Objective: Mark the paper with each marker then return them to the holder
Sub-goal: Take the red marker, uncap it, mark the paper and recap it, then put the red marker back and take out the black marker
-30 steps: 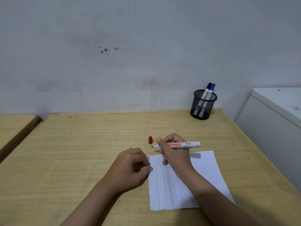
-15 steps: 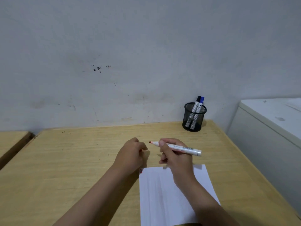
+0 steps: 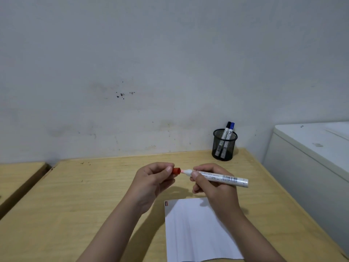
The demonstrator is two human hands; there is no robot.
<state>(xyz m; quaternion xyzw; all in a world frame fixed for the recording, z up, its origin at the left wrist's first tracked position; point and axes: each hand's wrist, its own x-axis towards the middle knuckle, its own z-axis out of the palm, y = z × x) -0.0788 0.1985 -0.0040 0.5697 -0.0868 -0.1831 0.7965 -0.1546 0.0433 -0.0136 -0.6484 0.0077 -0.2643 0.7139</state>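
My right hand [image 3: 215, 188] grips a white marker [image 3: 222, 179] held level above the table, its red tip pointing left. My left hand [image 3: 153, 180] pinches the red cap [image 3: 176, 171], whose mouth meets the marker's tip. Below the hands a white sheet of paper [image 3: 196, 231] lies on the wooden table [image 3: 79, 201], with small red and blue marks [image 3: 166, 203] at its upper left corner. At the table's far right corner stands a black mesh holder [image 3: 224, 146] with a black-capped marker [image 3: 226, 129] and a blue-capped marker [image 3: 231, 129] inside.
A white cabinet [image 3: 311, 154] stands right of the table, close to its edge. A second wooden table [image 3: 17, 174] sits at the left across a narrow gap. A grey wall rises directly behind the table.
My left hand left the paper, picked the red cap off the table and brought it to the marker's tip. My right hand lifted the marker off the paper. The view tilted up.
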